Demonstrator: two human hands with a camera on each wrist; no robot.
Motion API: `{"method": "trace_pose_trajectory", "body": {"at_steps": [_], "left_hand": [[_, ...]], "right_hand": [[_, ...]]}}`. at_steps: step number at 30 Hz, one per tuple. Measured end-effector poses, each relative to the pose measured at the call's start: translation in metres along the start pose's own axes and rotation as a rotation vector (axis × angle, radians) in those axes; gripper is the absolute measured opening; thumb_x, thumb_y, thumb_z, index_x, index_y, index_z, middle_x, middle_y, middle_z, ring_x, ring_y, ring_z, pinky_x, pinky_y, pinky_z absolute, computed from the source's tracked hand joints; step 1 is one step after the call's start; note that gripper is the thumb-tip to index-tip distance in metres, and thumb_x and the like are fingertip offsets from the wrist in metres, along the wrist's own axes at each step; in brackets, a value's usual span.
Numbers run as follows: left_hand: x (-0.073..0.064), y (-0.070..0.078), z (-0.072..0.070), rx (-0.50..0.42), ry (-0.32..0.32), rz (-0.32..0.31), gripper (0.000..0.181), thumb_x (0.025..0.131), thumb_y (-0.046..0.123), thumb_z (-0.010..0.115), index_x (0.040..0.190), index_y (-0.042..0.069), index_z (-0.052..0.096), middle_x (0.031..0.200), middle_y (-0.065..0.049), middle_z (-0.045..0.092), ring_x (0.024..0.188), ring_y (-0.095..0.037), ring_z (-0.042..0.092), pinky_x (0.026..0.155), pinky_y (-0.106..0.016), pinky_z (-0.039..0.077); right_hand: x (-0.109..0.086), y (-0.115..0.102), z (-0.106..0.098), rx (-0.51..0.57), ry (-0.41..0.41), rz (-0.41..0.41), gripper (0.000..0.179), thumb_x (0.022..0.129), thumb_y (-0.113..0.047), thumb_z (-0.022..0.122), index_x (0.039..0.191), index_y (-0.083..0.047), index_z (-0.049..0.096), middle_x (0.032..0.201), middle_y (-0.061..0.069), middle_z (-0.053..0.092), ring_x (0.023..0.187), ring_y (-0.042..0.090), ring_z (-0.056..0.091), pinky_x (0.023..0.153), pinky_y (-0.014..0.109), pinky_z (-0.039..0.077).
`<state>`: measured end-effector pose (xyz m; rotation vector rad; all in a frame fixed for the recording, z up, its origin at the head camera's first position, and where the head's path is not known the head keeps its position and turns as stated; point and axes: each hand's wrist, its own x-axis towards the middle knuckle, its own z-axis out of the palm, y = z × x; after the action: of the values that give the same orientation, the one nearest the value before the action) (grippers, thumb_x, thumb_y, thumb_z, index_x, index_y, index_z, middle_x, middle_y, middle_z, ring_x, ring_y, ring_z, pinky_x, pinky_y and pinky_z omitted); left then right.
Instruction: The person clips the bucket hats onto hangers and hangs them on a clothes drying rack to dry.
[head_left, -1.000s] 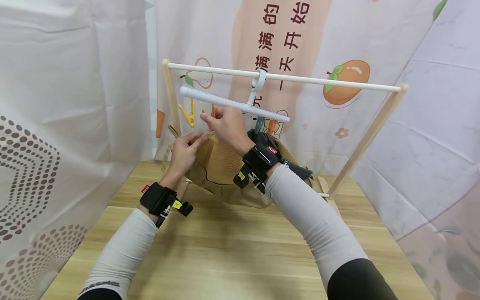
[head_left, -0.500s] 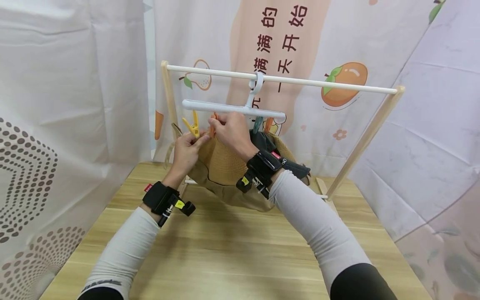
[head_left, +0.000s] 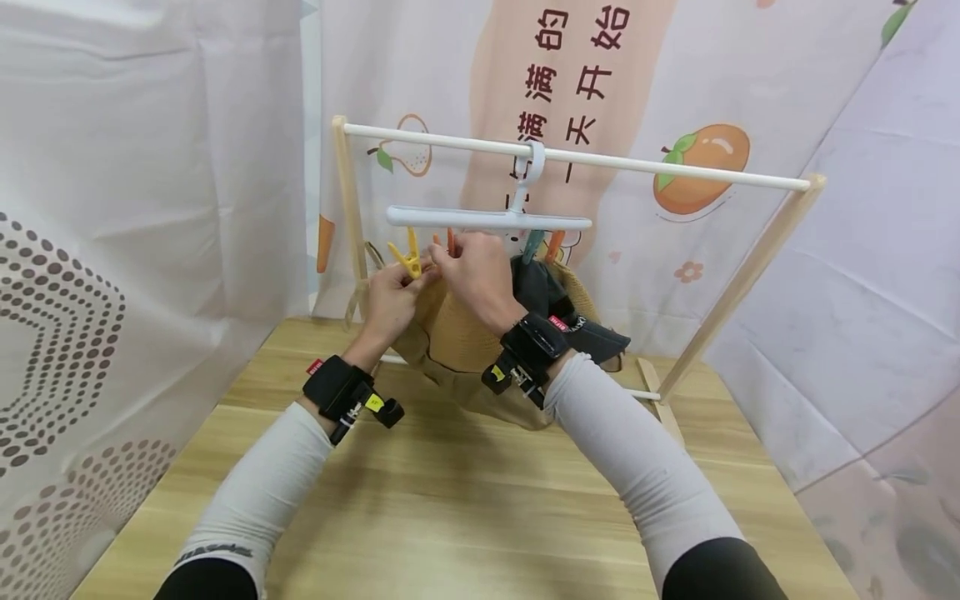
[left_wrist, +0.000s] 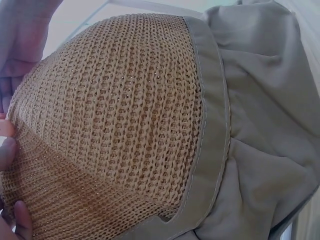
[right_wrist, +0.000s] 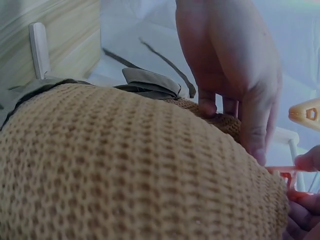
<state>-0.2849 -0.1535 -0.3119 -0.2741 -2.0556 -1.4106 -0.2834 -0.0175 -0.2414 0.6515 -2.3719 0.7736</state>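
A tan knit sun hat (head_left: 461, 333) with a khaki brim (left_wrist: 265, 120) hangs below a white hanger (head_left: 480, 219). My left hand (head_left: 392, 302) pinches the hat's top edge; in the right wrist view its thumb and fingers press on the knit (right_wrist: 125, 165). Beside it, my right hand (head_left: 480, 273) pinches an orange clothespin (right_wrist: 289, 177), which sits against the hat's edge. Whether its tips have closed on the knit is hard to tell. A yellow clothespin (head_left: 409, 260) stands just above my left fingers. A dark cap (head_left: 543, 292) hangs behind my right hand.
A teal clothespin (head_left: 533, 247) and another orange clothespin (head_left: 555, 246) are at the dark cap's top. The hanger hooks over the white rail (head_left: 660, 169) of a wooden rack (head_left: 742, 283), which stands on a wood-grain table (head_left: 480, 508). Printed curtains (head_left: 255, 167) surround it.
My right hand has come down with the orange clothespin to the hat's edge beside my left fingers. The hanger has tipped from slanted to nearly level, and the yellow clothespin has dropped nearer my left hand.
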Motion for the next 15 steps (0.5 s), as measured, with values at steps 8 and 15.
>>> {"method": "trace_pose_trajectory", "body": {"at_steps": [8, 15], "left_hand": [[0.005, 0.007, 0.019, -0.070, -0.063, 0.000, 0.027, 0.090, 0.022, 0.069, 0.110, 0.003, 0.073, 0.105, -0.015, 0.074, 0.072, -0.017, 0.053, 0.059, -0.021, 0.040], [0.005, 0.013, 0.031, -0.048, -0.074, 0.002, 0.030, 0.090, 0.026, 0.068, 0.110, 0.004, 0.074, 0.102, -0.015, 0.073, 0.077, -0.016, 0.058, 0.062, -0.020, 0.044]], "right_hand": [[-0.003, 0.016, -0.013, 0.010, 0.020, 0.064, 0.039, 0.095, -0.032, 0.063, 0.065, -0.008, 0.064, 0.061, 0.006, 0.064, 0.054, 0.016, 0.051, 0.050, 0.021, 0.029], [-0.005, 0.025, -0.024, 0.020, 0.012, 0.075, 0.041, 0.094, -0.034, 0.063, 0.061, -0.011, 0.060, 0.054, 0.002, 0.053, 0.051, 0.015, 0.046, 0.049, 0.023, 0.026]]}}
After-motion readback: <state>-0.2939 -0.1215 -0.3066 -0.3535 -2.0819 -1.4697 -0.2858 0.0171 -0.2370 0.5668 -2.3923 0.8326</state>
